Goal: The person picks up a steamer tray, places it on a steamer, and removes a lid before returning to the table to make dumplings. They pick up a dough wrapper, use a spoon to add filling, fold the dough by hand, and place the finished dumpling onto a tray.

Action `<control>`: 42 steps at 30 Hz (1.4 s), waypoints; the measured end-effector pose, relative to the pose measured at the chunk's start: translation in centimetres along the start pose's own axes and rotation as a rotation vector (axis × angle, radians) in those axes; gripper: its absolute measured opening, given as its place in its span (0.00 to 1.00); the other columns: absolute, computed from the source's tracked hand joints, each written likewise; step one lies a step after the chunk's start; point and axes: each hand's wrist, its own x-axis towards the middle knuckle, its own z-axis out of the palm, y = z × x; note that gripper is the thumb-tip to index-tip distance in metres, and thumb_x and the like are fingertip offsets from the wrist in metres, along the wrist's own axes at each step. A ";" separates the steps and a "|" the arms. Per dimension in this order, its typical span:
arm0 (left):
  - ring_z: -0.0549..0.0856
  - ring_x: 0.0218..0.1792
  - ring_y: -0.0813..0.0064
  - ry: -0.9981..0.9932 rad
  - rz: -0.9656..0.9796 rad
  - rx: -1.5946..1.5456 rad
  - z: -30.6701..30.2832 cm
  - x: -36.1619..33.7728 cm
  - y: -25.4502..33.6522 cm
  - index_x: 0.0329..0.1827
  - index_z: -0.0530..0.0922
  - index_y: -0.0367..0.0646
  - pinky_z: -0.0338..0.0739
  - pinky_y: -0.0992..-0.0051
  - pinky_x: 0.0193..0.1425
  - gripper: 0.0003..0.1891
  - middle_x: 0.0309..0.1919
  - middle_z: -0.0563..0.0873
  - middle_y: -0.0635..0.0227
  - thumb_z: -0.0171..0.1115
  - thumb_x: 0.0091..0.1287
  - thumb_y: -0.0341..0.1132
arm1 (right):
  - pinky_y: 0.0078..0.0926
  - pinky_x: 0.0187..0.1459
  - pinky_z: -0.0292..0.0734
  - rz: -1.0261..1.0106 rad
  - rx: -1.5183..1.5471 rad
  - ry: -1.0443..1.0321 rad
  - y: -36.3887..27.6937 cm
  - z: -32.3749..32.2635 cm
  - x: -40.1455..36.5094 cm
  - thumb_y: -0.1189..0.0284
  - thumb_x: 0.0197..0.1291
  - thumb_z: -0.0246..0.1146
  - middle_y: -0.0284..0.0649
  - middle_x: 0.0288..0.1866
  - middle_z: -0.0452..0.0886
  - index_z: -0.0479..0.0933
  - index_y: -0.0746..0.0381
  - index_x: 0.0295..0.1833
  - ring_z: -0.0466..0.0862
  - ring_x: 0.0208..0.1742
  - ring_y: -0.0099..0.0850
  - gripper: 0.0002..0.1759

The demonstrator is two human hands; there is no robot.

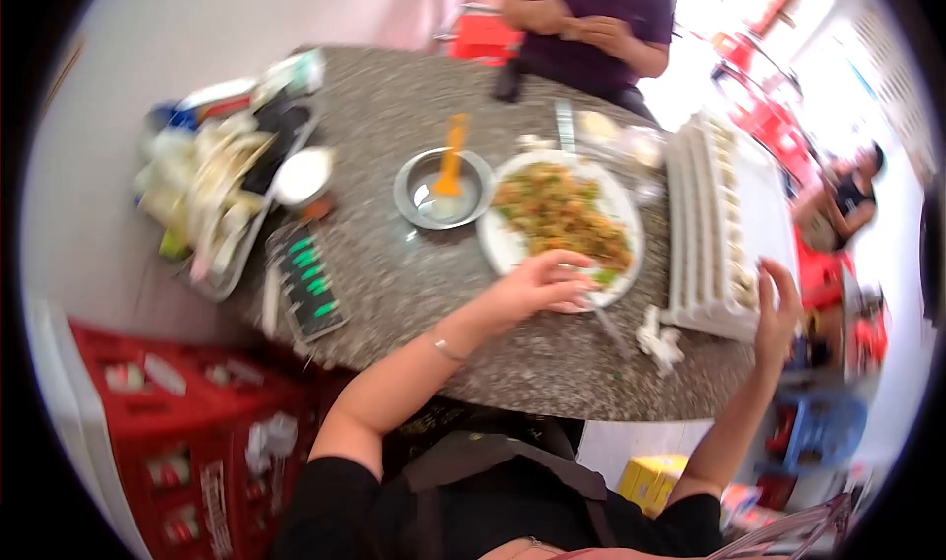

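My left hand (545, 284) is over the near edge of a white oval plate (490, 240), its fingers spread and slightly bent, with nothing visible in them. Chopped filling (562, 215) in orange, brown and green covers the plate. Below the fingers a thin pale stick-like utensil (613, 331) slants across the plate's rim; blur hides whether I touch it. My right hand (778, 309) is raised at the near right corner of a stack of white trays (702, 235), fingers bent and apart. Small pale dumplings (734, 215) line the top tray.
A metal bowl (402, 203) holds an orange spatula (449, 166). Crumpled tissue (658, 341) lies near the trays. Left are a lidded tub (305, 178), a dark green-marked box (306, 282) and a cluttered tray (246, 250). Across the table (379, 97) sits a person in purple (601, 18). Red crates (177, 442) stand lower left.
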 end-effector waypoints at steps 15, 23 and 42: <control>0.83 0.48 0.76 -0.061 -0.029 -0.044 -0.1 0.1 -1.0 0.67 0.67 0.42 0.80 0.75 0.54 0.25 0.55 0.81 0.59 0.61 0.69 0.35 | 0.32 0.57 0.74 -0.086 0.157 -0.091 -3.5 18.4 11.7 0.69 0.66 0.58 0.46 0.51 0.83 0.76 0.67 0.58 0.82 0.53 0.35 0.18; 0.84 0.50 0.71 -0.054 -0.011 -0.170 -0.3 0.0 -0.7 0.64 0.71 0.41 0.80 0.73 0.54 0.22 0.53 0.82 0.61 0.62 0.69 0.35 | 0.38 0.59 0.72 -0.281 -0.363 -0.291 3.0 25.3 18.5 0.71 0.50 0.67 0.43 0.56 0.80 0.79 0.54 0.55 0.78 0.59 0.43 0.23; 0.84 0.45 0.76 -0.001 -0.014 -0.294 -0.2 -0.2 -0.5 0.60 0.74 0.42 0.81 0.75 0.50 0.18 0.49 0.83 0.64 0.61 0.70 0.36 | 0.42 0.46 0.78 -0.093 -0.404 -0.143 4.7 22.5 22.6 0.73 0.58 0.57 0.52 0.36 0.84 0.81 0.63 0.42 0.84 0.41 0.46 0.10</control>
